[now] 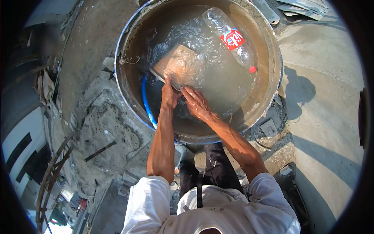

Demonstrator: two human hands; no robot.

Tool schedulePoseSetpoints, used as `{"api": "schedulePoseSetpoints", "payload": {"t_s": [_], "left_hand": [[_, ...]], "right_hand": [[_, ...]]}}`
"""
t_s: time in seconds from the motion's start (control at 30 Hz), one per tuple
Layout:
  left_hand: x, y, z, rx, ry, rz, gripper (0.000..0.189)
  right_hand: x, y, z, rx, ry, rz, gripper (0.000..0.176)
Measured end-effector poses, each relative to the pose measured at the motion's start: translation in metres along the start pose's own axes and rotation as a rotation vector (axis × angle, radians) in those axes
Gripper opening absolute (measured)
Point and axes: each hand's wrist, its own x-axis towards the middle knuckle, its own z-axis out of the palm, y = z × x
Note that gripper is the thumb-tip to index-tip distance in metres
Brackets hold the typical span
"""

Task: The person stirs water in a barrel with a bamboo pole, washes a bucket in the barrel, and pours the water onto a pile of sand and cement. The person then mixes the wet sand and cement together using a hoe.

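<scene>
A flat, square-edged brown tile (176, 65) lies tilted in the cloudy water of a large round drum (269, 74), its far part under the rippling surface. My left hand (170, 94) grips its near edge, thumb on the upper face and fingers hidden underneath. Beside it, my wet right hand (197, 104) has its fingers stretched out, the tips close to the tile's near corner. A clear plastic bottle (245, 54) with a red label and red cap floats to the right of the tile. Along the drum's left inner wall a blue hose (145, 97) dips into the water.
Rough, cement-spattered ground (111, 128) surrounds the drum, with a short rod (100, 151) lying on the left. Curved rusty bars (48, 181) stand at the lower left. Stacked flat sheets (306, 7) lie at the upper right, beyond a concrete surface (331, 101).
</scene>
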Motion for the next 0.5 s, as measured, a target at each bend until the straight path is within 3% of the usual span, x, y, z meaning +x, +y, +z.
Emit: {"api": "schedulePoseSetpoints", "payload": {"t_s": [0.07, 0.1, 0.17, 0.2, 0.23, 0.3, 0.37, 0.43, 0.47, 0.5], "left_hand": [[0.001, 0.001, 0.005, -0.004, 0.036, -0.007, 0.072], [0.002, 0.000, 0.004, -0.005, 0.031, -0.009, 0.072], [0.009, 0.001, 0.002, -0.117, 0.122, 0.021, 0.066], [0.013, -0.001, -0.005, -0.084, 0.103, 0.027, 0.064], [0.016, -0.003, -0.009, -0.086, 0.105, 0.025, 0.064], [0.013, -0.010, -0.015, -0.088, 0.015, 0.002, 0.061], [0.009, -0.020, -0.011, -0.150, 0.039, 0.013, 0.055], [0.007, -0.023, -0.009, -0.222, 0.071, 0.013, 0.050], [0.010, -0.024, -0.008, -0.242, 0.084, 0.064, 0.046], [0.011, -0.022, -0.009, -0.255, 0.100, 0.110, 0.045]], "right_hand": [[-0.031, 0.034, -0.002, -0.279, -0.218, 0.122, 0.041], [-0.031, 0.035, -0.015, -0.284, -0.217, 0.124, 0.041], [-0.016, 0.036, -0.040, -0.387, -0.604, 0.497, 0.040], [-0.018, 0.046, -0.025, -0.247, -0.216, 0.402, 0.037], [-0.006, 0.033, -0.023, -0.247, -0.219, 0.403, 0.037], [0.008, 0.007, -0.018, -0.138, -0.072, 0.173, 0.036], [-0.004, 0.020, -0.008, -0.250, -0.134, 0.117, 0.035], [-0.025, 0.035, -0.021, -0.570, -0.479, 0.064, 0.039], [-0.023, 0.044, -0.037, -0.615, -0.678, 0.300, 0.024], [-0.017, 0.054, -0.054, -0.539, -0.541, 0.550, 0.026]]}}
